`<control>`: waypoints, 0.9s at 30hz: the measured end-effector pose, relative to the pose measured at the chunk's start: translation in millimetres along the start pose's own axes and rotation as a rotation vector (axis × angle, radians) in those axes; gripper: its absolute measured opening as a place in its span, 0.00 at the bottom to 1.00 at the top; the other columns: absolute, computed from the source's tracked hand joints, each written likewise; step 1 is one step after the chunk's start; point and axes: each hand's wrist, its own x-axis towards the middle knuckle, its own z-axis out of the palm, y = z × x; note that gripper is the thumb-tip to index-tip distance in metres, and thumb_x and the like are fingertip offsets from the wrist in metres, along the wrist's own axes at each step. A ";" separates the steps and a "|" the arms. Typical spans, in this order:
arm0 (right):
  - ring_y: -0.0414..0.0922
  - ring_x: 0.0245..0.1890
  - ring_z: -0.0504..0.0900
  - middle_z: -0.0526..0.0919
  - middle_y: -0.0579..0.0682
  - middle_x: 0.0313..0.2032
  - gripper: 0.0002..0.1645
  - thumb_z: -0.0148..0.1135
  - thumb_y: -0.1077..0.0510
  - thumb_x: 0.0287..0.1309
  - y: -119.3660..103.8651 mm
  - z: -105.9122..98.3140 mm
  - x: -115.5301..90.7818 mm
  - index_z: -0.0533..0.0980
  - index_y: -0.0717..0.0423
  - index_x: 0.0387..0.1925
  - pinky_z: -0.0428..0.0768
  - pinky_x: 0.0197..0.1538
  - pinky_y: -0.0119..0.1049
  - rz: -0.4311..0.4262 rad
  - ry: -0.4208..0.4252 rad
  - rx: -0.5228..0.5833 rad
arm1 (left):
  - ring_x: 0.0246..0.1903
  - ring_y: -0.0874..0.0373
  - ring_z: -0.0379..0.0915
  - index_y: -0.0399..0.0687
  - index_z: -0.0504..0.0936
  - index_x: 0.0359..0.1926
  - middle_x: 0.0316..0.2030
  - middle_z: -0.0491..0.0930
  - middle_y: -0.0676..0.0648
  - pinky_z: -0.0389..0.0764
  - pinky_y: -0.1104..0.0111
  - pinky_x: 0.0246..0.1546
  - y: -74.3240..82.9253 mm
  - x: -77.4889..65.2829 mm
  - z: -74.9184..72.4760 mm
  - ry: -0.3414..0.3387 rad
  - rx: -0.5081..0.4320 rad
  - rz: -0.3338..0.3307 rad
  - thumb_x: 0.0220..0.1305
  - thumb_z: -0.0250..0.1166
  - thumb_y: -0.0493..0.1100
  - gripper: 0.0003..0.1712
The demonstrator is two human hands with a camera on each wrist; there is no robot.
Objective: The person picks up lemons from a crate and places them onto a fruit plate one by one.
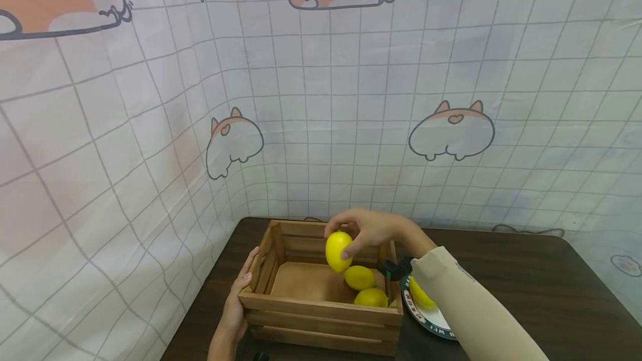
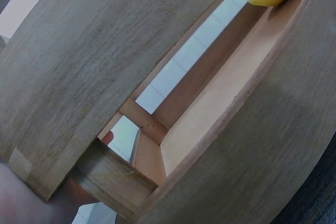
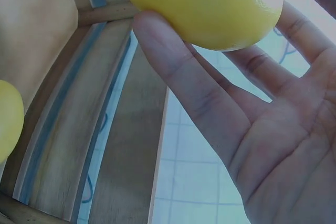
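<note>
My right hand (image 1: 373, 230) pinches a bright yellow lemon (image 1: 338, 251) between thumb and fingertips, above the inside of a slatted wooden crate (image 1: 321, 313). In the right wrist view, the thumb presses the underside of this lemon (image 3: 210, 9), with fingers round its far side. Two more lemons lie in the crate's right part: one farther back (image 1: 359, 278) and one near the front wall (image 1: 371, 297). My left hand (image 1: 234, 308) rests against the crate's left side near the front corner, its fingers fairly straight along the outside. A fingertip shows past a slat in the left wrist view.
Right of the crate stands a white plate (image 1: 437, 325) with a dark patterned rim, holding yellow fruit (image 1: 421, 294) partly hidden by the right sleeve. The dark wooden table (image 1: 526, 272) meets a grid-patterned cloth (image 1: 341, 127) behind and on the left. A cable (image 1: 526, 231) lies along the back edge.
</note>
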 end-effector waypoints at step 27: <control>0.52 0.44 0.82 0.76 0.56 0.57 0.27 0.73 0.60 0.58 1.5 6.3 -31.7 0.75 0.58 0.58 0.85 0.50 0.43 -0.046 0.155 0.028 | 0.79 0.35 0.28 0.67 0.45 0.82 0.83 0.30 0.47 0.34 0.25 0.69 0.3 0.0 1.0 0.006 0.005 0.000 0.79 0.35 0.54 0.34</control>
